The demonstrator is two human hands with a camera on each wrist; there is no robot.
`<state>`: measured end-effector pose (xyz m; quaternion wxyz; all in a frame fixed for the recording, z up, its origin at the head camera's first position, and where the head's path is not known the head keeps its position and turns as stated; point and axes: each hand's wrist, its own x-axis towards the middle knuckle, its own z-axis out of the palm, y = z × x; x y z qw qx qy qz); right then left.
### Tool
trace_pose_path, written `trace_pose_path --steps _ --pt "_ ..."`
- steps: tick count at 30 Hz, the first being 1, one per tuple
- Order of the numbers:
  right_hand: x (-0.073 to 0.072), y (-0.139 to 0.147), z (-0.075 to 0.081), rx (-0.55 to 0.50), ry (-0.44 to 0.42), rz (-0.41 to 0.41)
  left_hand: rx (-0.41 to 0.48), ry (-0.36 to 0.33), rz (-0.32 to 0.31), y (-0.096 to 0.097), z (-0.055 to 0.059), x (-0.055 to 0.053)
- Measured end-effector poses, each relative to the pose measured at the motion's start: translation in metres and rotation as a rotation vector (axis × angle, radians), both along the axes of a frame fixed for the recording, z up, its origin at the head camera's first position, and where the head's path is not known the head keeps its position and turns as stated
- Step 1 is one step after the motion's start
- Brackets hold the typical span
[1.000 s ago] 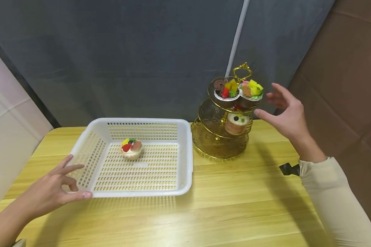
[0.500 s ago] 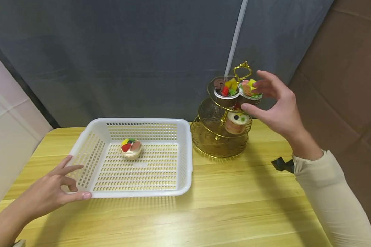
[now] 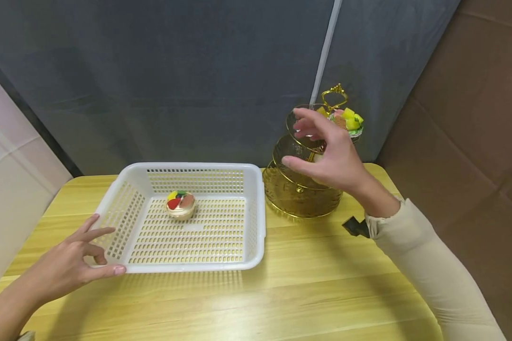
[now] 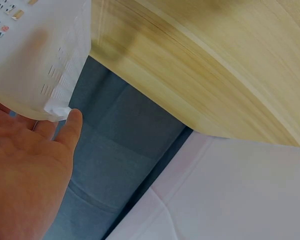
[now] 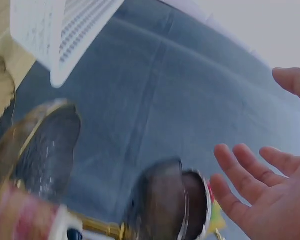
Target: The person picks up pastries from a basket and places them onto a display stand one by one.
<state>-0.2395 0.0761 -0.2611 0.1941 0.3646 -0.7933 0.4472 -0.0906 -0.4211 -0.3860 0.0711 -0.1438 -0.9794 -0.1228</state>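
Note:
My left hand (image 3: 64, 270) holds the front left corner of a white plastic basket (image 3: 196, 268), thumb on the front rim. In the left wrist view some of its fingertips go out of sight behind the rim. One fruit-topped cupcake (image 3: 181, 208) sits inside. My right hand (image 3: 337, 156), fingers spread and holding nothing, is in front of a gold three-tier cake stand (image 3: 298, 208). It mostly covers the dark cupcake on the top tier, whose yellow topping (image 3: 321, 111) peeks out. Beside that, a fruit-topped cupcake (image 3: 351, 122) shows. A pink-layered cupcake (image 5: 25, 215) appears in the right wrist view.
Basket and stand are side by side on a wooden table (image 3: 217, 308). A dark grey curtain (image 3: 175, 85) hangs behind, with a brown cloth (image 3: 473, 118) at the right and a white one (image 3: 21, 156) at the left. A black strap end (image 3: 356, 227) sticks out by the right cuff.
My right hand has moved left from beside the stand's top tier to in front of it, covering the dark cupcake. My left hand and the basket have stayed in place.

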Motion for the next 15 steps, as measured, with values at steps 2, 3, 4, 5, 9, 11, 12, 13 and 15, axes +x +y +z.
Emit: trace_pose_path --steps 2,3,4,5,9,11,12,13,15 --pt "0.000 -0.010 -0.002 0.022 -0.006 0.034 0.000 0.000 0.001 0.000 0.000 0.000" --pt "-0.001 -0.014 -0.003 0.034 -0.010 0.047 0.001 -0.001 0.000 0.000 0.000 0.000" --pt "-0.001 -0.019 -0.004 0.047 -0.019 0.061 0.002 0.000 0.000 0.000 0.000 0.000" --pt "-0.002 -0.024 -0.004 0.058 -0.027 0.077 0.001 -0.001 0.000 -0.001 0.000 -0.001" --pt "-0.006 -0.043 -0.007 0.112 -0.051 0.134 0.004 0.008 -0.009 -0.001 0.000 0.000" --pt "-0.007 -0.053 -0.008 0.130 -0.058 0.165 0.004 0.012 -0.010 -0.001 0.000 0.000" --pt "-0.008 -0.058 -0.009 0.143 -0.060 0.175 0.005 0.013 -0.012 -0.001 0.000 0.000" --pt "-0.008 -0.063 -0.009 0.153 -0.062 0.184 0.005 0.014 -0.012 -0.001 0.000 0.000" --pt "-0.008 -0.073 -0.010 0.172 -0.067 0.202 0.005 0.014 -0.011 -0.001 0.000 0.000"
